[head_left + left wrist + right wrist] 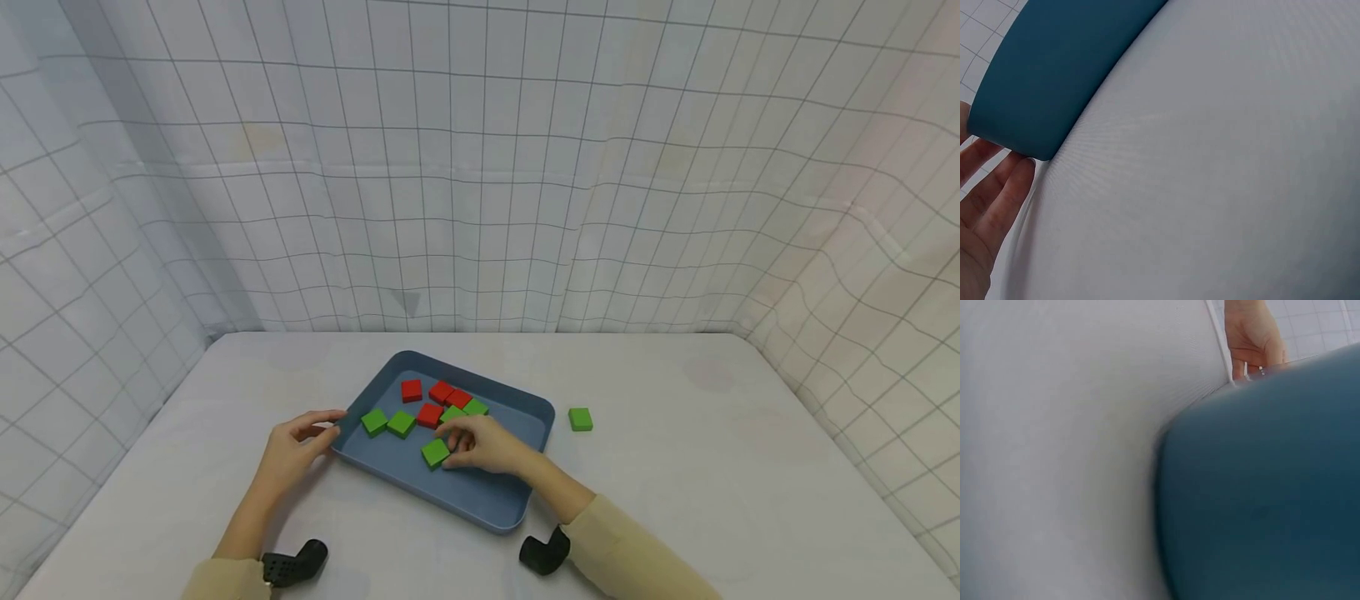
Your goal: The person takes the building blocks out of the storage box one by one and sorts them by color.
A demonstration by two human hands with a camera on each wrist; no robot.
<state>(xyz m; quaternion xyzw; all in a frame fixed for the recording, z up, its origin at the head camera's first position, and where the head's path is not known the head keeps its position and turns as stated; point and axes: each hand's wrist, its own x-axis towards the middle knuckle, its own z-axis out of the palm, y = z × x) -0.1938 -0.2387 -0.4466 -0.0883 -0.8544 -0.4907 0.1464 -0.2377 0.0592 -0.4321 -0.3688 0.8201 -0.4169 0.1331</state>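
A blue-grey tray (495,512) lies at an angle on the white table. At its left corner is my left hand (295,446), thumb and fingers extended, fingertips at the outer wall. The left wrist view shows those fingers (1007,194) against the tray wall (1054,81). Reaching in over the right side, my right hand (483,444) pinches a green block (434,454) between thumb and index finger, low in the tray. Beyond it sit several red blocks (411,390) and more green blocks (374,422). The right wrist view hides the right hand's fingers.
One green block (581,419) lies on the table (675,467), right of the tray. White grid-patterned curtains (480,167) enclose the back and sides. Black devices (296,564) are worn at both wrists.
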